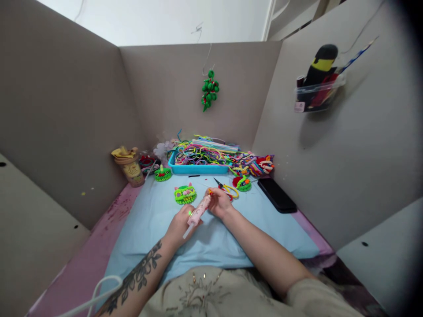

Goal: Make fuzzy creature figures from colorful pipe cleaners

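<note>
- The left hand (183, 223) is closed around a pale pink, patterned, tube-shaped tool (200, 211); this tool is above the middle of the desk, tilted, its tip toward one o'clock, and a translucent stick (188, 230) comes out of its rear end toward seven o'clock.
- The right hand (220, 203) has its fingers curled narrow and pinches a small orange piece (210, 192) just beside the tip of the tool; the exact shape of this piece is hidden.
- Counting from the tool, a lime-green fuzzy piece with pink ears (185, 194) lies near, at ten to eleven o'clock.
- Between one and two o'clock, scissors with dark blades and yellow-and-red handles (230, 190) lie just beside a round green-and-red fuzzy piece (243, 184).
- Almost at three o'clock is a black flat phone (276, 195).
- At twelve o'clock stands a bright blue plastic tray (200, 169), filled with many-coloured fuzzy stems (205, 154).
- At ten o'clock, a brownish cup (134, 172) stands against the grey wall.
- A pale blue cloth (142, 220) covers the middle of the desk.
</note>
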Motion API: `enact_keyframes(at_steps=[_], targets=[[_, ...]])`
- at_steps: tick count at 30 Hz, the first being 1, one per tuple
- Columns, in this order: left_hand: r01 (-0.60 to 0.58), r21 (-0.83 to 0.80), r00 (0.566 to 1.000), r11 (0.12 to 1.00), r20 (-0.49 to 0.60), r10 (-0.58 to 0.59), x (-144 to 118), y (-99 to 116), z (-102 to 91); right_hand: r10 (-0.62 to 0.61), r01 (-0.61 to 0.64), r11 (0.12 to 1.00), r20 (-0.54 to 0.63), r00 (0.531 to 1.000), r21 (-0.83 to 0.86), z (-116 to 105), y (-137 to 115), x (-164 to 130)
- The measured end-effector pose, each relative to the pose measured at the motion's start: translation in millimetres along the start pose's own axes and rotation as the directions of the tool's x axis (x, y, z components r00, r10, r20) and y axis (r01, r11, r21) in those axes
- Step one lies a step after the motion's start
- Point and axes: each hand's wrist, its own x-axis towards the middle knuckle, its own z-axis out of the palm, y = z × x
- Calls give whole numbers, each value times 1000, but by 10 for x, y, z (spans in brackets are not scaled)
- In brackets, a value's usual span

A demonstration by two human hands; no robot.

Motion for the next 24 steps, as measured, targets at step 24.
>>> enact_keyframes(at_steps=[24], targets=[[9, 0, 1000, 1000, 23, -9, 14, -15, 16, -33, 34, 999, 52, 998, -17, -7, 16, 2]])
